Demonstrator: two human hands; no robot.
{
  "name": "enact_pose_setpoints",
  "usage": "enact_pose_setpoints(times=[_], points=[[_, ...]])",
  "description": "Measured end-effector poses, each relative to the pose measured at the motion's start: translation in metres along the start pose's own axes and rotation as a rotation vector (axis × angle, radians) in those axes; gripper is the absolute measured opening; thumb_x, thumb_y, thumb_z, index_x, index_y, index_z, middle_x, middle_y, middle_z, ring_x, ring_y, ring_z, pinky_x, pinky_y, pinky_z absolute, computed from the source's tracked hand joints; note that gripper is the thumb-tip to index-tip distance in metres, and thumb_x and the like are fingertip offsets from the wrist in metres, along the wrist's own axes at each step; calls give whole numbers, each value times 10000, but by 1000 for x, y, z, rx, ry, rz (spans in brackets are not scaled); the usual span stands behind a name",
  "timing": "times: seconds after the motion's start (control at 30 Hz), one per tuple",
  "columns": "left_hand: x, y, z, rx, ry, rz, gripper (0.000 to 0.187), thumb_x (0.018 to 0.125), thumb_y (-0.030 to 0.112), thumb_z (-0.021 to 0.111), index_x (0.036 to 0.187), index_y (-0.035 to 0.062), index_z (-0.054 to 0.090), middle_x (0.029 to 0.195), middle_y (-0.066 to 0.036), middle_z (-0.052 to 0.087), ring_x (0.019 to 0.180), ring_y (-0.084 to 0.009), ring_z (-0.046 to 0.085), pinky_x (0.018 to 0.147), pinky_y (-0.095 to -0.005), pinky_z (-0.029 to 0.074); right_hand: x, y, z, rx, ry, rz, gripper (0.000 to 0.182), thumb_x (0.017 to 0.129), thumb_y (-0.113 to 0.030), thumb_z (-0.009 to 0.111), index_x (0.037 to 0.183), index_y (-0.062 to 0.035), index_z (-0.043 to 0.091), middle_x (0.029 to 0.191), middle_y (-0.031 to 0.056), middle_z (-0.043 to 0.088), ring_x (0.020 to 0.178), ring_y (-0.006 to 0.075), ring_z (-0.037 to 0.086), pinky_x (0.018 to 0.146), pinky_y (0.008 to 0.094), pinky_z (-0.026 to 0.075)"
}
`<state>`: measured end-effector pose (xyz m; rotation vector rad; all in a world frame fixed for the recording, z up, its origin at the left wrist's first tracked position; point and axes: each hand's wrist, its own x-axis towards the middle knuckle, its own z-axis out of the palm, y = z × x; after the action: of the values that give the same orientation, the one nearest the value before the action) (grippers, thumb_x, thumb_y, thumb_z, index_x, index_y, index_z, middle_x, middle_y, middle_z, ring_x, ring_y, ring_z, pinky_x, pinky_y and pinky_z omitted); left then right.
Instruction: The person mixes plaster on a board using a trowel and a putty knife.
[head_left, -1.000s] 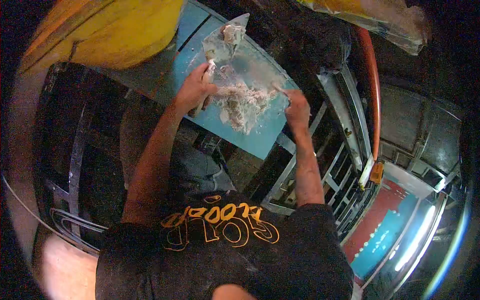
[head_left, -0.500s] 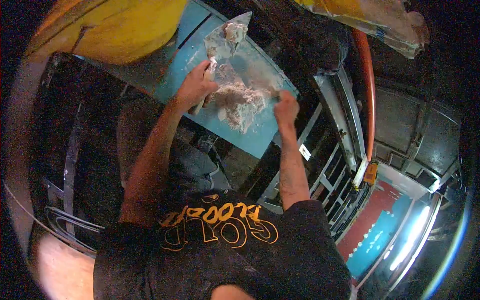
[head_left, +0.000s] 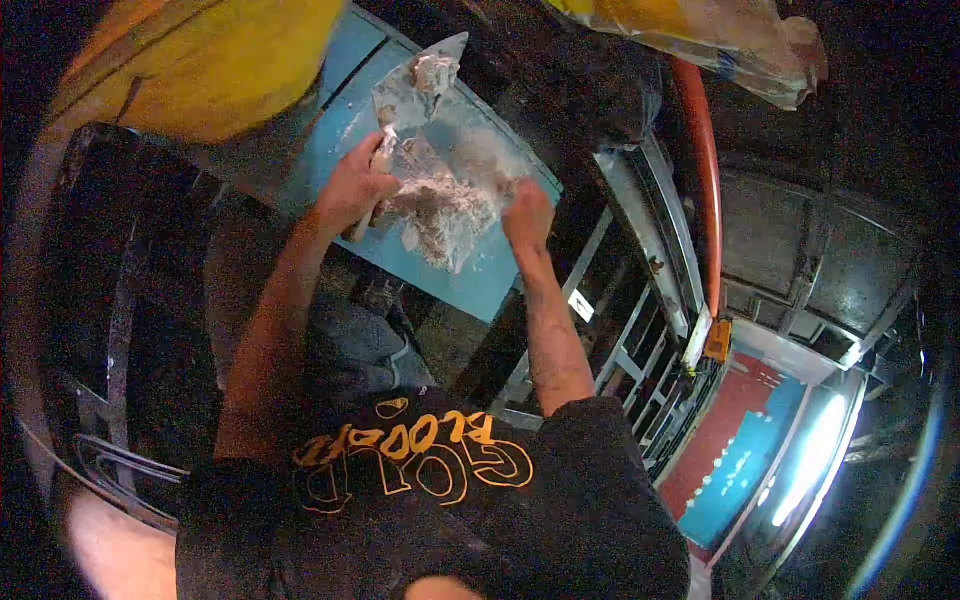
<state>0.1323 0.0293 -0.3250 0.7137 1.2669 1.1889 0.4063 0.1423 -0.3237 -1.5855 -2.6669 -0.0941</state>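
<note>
My left hand [head_left: 355,188] is closed around the pale handle of a pointed trowel [head_left: 446,57]. Its broad blade points away from me, over the far side of a light blue board [head_left: 470,292], and carries a lump of pinkish-white paste [head_left: 433,73]. A larger heap of the same crumbly, wet-looking paste [head_left: 437,215] lies on the board between my hands. My right hand [head_left: 528,217] is clenched at the heap's right edge, near the board's right side. What sits inside its fingers is hidden, though a brownish bit shows near the fingertips.
A big yellow rounded object [head_left: 220,80] stands at the upper left. An orange-red pipe [head_left: 703,170] runs down on the right beside metal framing [head_left: 655,240]. A plastic bag [head_left: 760,60] is at the upper right. A bright tube light [head_left: 812,455] glows at lower right.
The whole view has shifted, so the board and both hands appear further left. My right hand has come slightly closer to the heap; the left keeps its grip on the trowel.
</note>
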Motion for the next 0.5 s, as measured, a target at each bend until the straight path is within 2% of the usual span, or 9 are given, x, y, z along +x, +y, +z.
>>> enact_pose_setpoints(times=[0.07, 0.17, 0.2, 0.3, 0.33, 0.43, 0.5], points=[[0, 0, -2, -12, -5, -1, 521, 698, 63, 596, 1196, 28, 448, 673, -65, 549, 456, -148, 522, 401, -316, 426, -7, -3, 3, 77, 63, -148, 271, 679, -13, 516, 919, -39, 640, 849, 187, 645, 810, 366, 626, 711, 439, 497], [4, -2, 0, -20, -18, -25, 536, 698, 62, 601, 1208, 21, 441, 669, -71, 558, 445, -150, 524, 386, -311, 424, 12, 8, -26, 109, -176, -85, 315, 678, -35, 539, 975, -49, 644, 914, 178, 653, 846, 350, 626, 742, 416, 499], [4, -1, 0, 0, -35, -43, 541, 698, 62, 604, 1211, 18, 438, 672, -75, 563, 441, -152, 526, 382, -311, 424, 25, 17, -32, 94, -319, -10, 394, 674, -72, 600, 1067, -57, 624, 986, 177, 651, 903, 335, 624, 781, 391, 497], [2, 1, -2, 29, -45, -68, 556, 699, 66, 616, 1220, 11, 429, 681, -87, 573, 437, -158, 533, 374, -317, 426, 53, 26, -45, 38, -459, 78, 485, 658, -103, 672, 1134, -60, 592, 1011, 176, 648, 929, 336, 625, 792, 374, 495], [1, 3, -2, 32, -45, -70, 562, 699, 68, 621, 1223, 9, 426, 683, -91, 576, 436, -160, 535, 372, -320, 427, 55, 17, -64, 135, -499, 18, 519, 663, -115, 716, 1158, -57, 574, 1007, 180, 648, 938, 321, 631, 794, 370, 491], [-4, 10, -2, 43, 4, -141, 573, 704, 71, 630, 1233, 15, 417, 698, -104, 578, 441, -167, 540, 373, -330, 437, 56, 49, -45, 238, -461, -39, 473, 637, -229, 725, 1090, -136, 625, 993, 173, 650, 900, 340, 632, 794, 397, 510], [2, 0, -3, 75, 16, -64, 585, 707, 67, 630, 1248, 32, 409, 708, -109, 578, 442, -168, 539, 366, -333, 435, 62, 70, -28, 196, -438, -1, 474, 636, -239, 741, 1081, -118, 629, 1007, 168, 649, 916, 328, 629, 813, 389, 502]])
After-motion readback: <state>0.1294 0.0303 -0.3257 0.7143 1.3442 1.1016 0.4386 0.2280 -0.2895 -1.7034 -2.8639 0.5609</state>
